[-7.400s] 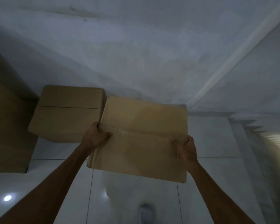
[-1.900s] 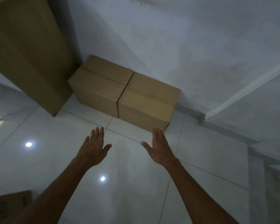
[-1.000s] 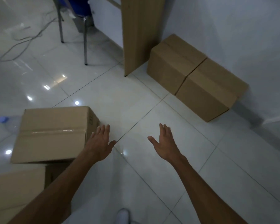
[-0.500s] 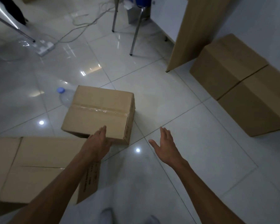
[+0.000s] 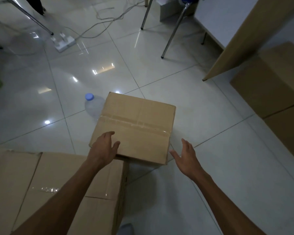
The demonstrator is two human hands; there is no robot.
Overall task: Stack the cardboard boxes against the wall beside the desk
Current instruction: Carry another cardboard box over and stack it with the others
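At the near left a large taped cardboard box (image 5: 58, 192) lies on the floor (image 5: 202, 192), its long axis running left to right, its right edge just under the left forearm. Just beyond it a clear plastic bottle (image 5: 94, 106) with a blue cap stands on the tiles, touching or nearly touching the far left side of the middle cardboard box (image 5: 137, 122). That box sits squarely on the floor, slightly turned, its taped seam running left to right and tilting down toward the right. The left hand (image 5: 104, 146) rests on its near left corner, fingers loosely spread over the top, gripping nothing. The right hand (image 5: 185, 156) hovers open just beside the near right corner, apart from the box, fingers straight. Bare tiles lie open to the right of it. At the far right two more cardboard boxes (image 5: 268, 85) stand end to end, next to the desk's wooden side panel (image 5: 241, 41). Four boxes show in all.
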